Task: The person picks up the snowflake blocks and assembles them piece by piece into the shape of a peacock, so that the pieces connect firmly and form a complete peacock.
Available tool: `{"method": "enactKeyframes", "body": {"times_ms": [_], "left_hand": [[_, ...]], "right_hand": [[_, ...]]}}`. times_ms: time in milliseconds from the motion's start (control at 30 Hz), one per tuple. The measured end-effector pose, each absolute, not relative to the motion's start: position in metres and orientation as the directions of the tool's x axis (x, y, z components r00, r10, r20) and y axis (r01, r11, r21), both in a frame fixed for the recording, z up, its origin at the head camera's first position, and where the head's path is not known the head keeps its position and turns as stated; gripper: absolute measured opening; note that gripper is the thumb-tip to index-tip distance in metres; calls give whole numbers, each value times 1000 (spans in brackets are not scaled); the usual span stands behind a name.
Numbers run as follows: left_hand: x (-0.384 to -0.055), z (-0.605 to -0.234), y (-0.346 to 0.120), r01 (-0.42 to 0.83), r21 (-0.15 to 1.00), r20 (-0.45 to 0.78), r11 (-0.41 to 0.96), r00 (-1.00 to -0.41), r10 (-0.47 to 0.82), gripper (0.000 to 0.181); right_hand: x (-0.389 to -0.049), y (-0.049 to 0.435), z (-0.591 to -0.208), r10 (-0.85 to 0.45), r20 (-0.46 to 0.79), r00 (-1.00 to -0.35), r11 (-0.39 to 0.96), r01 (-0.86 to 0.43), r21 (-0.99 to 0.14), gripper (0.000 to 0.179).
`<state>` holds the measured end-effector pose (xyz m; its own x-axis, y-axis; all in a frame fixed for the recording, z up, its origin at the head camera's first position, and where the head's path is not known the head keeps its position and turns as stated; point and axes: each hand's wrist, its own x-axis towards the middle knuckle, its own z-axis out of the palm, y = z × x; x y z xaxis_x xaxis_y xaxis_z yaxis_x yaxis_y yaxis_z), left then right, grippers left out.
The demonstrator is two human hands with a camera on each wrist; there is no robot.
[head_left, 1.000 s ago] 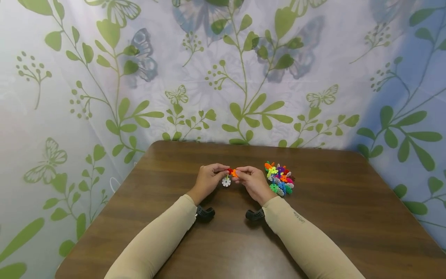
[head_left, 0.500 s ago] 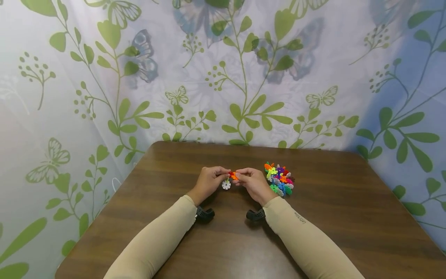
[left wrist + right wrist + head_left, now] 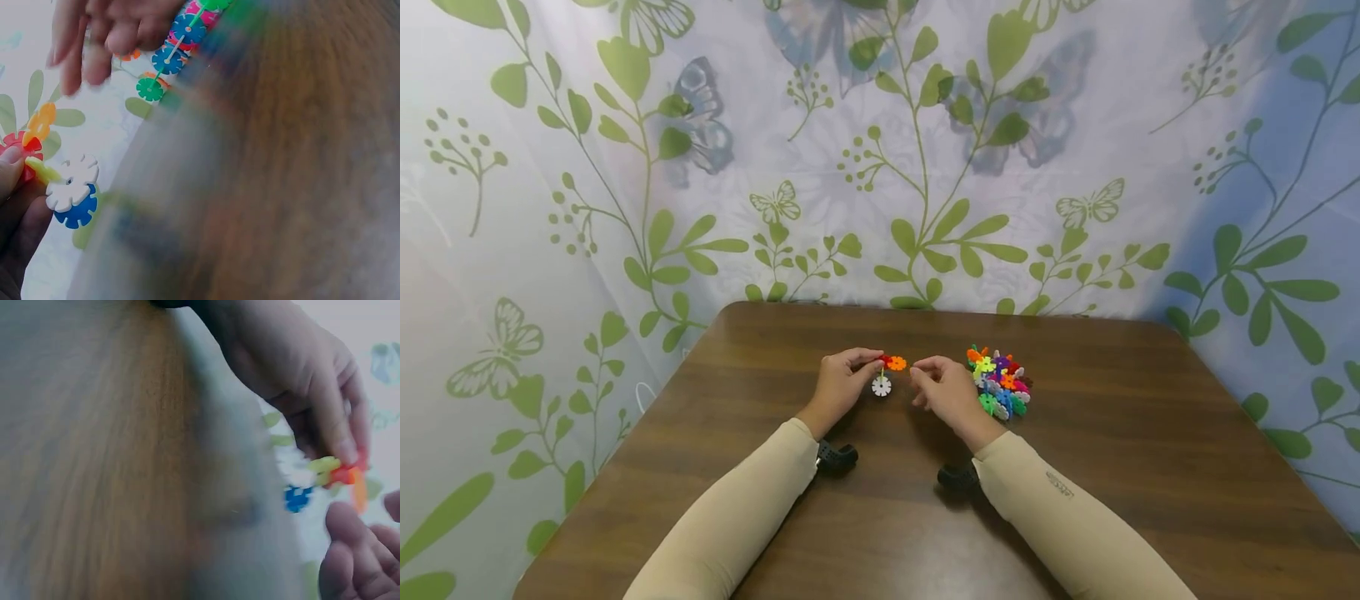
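My left hand (image 3: 841, 385) pinches a red notched interlocking disc (image 3: 12, 140) between thumb and fingers, raised over the table. Slotted onto it are an orange disc (image 3: 897, 363) on the right and a yellow disc (image 3: 41, 170). A white disc (image 3: 882, 386) hangs below on the yellow one, and a blue disc (image 3: 78, 214) shows behind the white in the left wrist view. My right hand (image 3: 953, 393) is just right of the orange disc, apart from it, its fingers loosely bent with nothing between them.
A multicoloured cluster of joined discs (image 3: 1000, 385) stands on the brown wooden table (image 3: 880, 533), just right of my right hand. Behind the table's far edge hangs a curtain (image 3: 820, 167) printed with leaves and butterflies.
My right hand has let go of the orange disc and drawn back to the right. My left hand has moved slightly left and up with the joined discs.
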<state>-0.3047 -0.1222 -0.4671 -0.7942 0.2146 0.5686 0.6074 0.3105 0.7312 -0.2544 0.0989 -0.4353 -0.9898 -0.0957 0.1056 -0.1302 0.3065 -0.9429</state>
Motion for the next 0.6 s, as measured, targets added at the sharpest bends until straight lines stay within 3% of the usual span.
{"method": "enactKeyframes", "body": {"times_ms": [167, 300, 400, 600], "left_hand": [[-305, -464, -122, 581, 747, 538, 322, -813, 220, 19], [-306, -462, -120, 576, 747, 530, 333, -818, 224, 20], [-305, -463, -119, 573, 741, 526, 351, -820, 227, 20], [-300, -465, -118, 576, 741, 525, 345, -817, 237, 21]], "right_hand": [[-241, 120, -408, -145, 325, -935, 487, -353, -799, 16], [-242, 155, -387, -74, 438, -896, 624, -384, -680, 15], [-247, 182, -383, -23, 407, -913, 741, -289, -607, 20], [-255, 206, -388, -56, 184, -981, 818, -151, -555, 33]]}}
